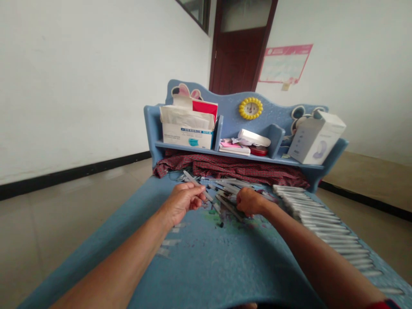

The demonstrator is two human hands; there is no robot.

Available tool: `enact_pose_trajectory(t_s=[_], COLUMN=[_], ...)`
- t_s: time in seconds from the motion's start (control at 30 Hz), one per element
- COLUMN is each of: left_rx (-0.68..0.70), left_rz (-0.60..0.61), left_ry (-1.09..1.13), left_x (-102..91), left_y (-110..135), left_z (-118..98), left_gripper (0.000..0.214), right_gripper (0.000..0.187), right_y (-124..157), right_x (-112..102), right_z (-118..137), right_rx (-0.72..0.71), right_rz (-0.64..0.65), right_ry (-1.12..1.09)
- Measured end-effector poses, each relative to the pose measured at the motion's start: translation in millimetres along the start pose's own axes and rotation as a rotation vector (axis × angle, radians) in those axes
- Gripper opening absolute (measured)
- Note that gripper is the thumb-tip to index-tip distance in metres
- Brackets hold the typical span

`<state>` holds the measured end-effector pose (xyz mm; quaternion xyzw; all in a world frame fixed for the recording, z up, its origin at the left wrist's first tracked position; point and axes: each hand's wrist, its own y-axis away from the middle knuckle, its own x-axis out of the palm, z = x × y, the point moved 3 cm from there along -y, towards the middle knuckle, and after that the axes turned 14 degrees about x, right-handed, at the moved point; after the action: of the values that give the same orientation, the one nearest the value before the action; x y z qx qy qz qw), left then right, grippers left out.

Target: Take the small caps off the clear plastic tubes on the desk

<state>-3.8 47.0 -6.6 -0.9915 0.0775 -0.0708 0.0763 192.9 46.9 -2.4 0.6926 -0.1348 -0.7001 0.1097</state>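
My left hand (185, 201) pinches a slim translucent pen barrel (192, 178) between thumb and fingers, its far end pointing up and to the left. Over the right side of a loose heap of pen parts (229, 188), my right hand (250, 201) is closed with its fingers curled down. What those fingers grip, if anything, is hidden behind the hand. A small black cap (221, 225) lies at the near edge of the heap. To the right, a long row of similar pens (318, 225) lies side by side along the desk.
The blue desk (199, 270) has a raised shelf with a mask box (186, 136), a white carton (317, 139) and a yellow flower clock (250, 108). A bunched checked cloth (225, 167) lies under the shelf. Clear tape pieces (169, 242) are at the left.
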Motion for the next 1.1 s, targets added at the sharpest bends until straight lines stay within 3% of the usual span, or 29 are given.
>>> enact_pose_trajectory(t_s=[0.17,0.37,0.63,0.93,1.1], left_rx=[-0.006,-0.003,-0.024,-0.018,-0.019], left_rz=[0.009,-0.01,-0.062,-0.137,-0.1], left_ry=[-0.009,0.04,0.187,0.197,0.141], left_x=[-0.9,-5.4,-5.4,-6.5,-6.3], left_y=[-0.7,-2.8,-2.2,-1.6,-2.2], left_z=[2.2,5.5,4.6,0.9,4.7], left_gripper=[0.02,0.019,0.015,0.015,0.016], right_gripper=[0.014,0.023,0.013,0.011,0.014], right_y=[-4.5,9.1,46.3,44.1,47.6], right_x=[2.1,-1.9,9.7,13.5,8.4], right_z=[1.8,-3.7,3.3,5.5,8.7], right_rx=[0.033,-0.015,-0.191,-0.196,-0.196], right_rz=[-0.017,-0.124,0.085,0.071,-0.002], right_ry=[-0.018,-0.131,-0.556,-0.565,-0.447])
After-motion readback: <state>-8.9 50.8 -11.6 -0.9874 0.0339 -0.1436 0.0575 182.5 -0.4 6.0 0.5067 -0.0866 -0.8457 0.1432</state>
